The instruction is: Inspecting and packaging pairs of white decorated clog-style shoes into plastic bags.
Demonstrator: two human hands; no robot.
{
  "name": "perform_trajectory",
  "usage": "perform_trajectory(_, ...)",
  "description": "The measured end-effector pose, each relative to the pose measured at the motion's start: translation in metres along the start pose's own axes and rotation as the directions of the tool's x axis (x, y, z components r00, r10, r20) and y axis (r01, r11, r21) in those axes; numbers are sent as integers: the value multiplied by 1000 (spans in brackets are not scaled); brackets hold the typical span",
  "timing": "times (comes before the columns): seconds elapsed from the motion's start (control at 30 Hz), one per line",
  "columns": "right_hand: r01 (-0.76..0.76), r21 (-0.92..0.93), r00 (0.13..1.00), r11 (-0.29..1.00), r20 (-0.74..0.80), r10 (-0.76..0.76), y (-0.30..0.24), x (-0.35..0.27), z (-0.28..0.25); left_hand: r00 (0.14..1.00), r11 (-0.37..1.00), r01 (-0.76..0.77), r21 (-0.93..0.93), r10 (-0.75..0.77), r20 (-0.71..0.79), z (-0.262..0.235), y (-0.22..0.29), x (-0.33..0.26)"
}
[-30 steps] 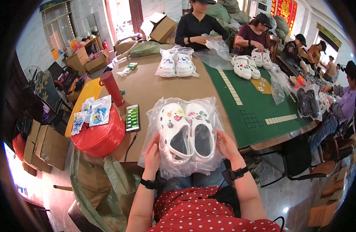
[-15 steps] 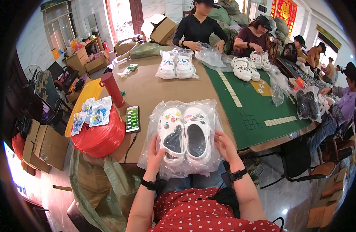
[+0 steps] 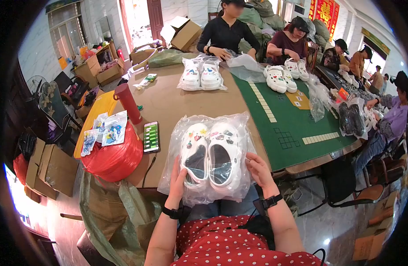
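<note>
A pair of white clogs (image 3: 226, 170) with colourful charms on the toes lies inside a clear plastic bag (image 3: 168, 146) at the table's near edge, toes pointing away from me. My left hand (image 3: 177, 182) grips the bag's left side, thumb on top beside the left clog's heel. On the opposite side my right hand (image 3: 259, 170) holds the bag's edge, its fingers bent against the plastic. Part of the fingers of both hands is hidden by the bag. Farther back stands another bagged pair of white clogs (image 3: 201, 76).
Left of the bag lie a phone (image 3: 151, 136), a red roll of plastic twine (image 3: 113, 155) topped with small packets (image 3: 114, 128), and a red flask (image 3: 128, 103). A green mat (image 3: 279, 126) covers the table's right side. Co-workers handle clogs and bags across the table.
Inside the bag the clogs have shifted slightly to the left, with their heels turned a little. Both hands stay in nearly the same place.
</note>
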State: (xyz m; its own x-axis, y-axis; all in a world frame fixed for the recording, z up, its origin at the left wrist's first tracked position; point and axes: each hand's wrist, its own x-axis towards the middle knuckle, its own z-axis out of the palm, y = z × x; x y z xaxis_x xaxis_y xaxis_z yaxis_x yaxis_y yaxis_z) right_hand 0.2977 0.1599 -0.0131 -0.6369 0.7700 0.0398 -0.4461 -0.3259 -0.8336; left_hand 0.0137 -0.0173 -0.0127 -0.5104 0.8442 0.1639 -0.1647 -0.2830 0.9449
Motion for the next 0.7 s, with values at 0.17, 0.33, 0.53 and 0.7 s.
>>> perform_trajectory(0.17, 8, -8, 1000, 1000, -27, -8, -1, -1, 1, 998, 999, -13, -38, 15, 54, 6, 6, 2)
perform_trajectory(0.33, 20, -27, 1000, 999, -13, -20, -6, -2, 12, 999, 998, -13, -65, 16, 47, 8, 7, -1)
perform_trajectory(0.53, 24, -68, 1000, 997, 13, -23, -2, 2, 11, 1000, 1000, -13, -9, 13, 28, 3, -3, 0)
perform_trajectory(0.7, 15, -73, 1000, 997, 10, -15, -2, 3, 14, 1000, 998, -8, 64, 7, 12, 8, 6, -2)
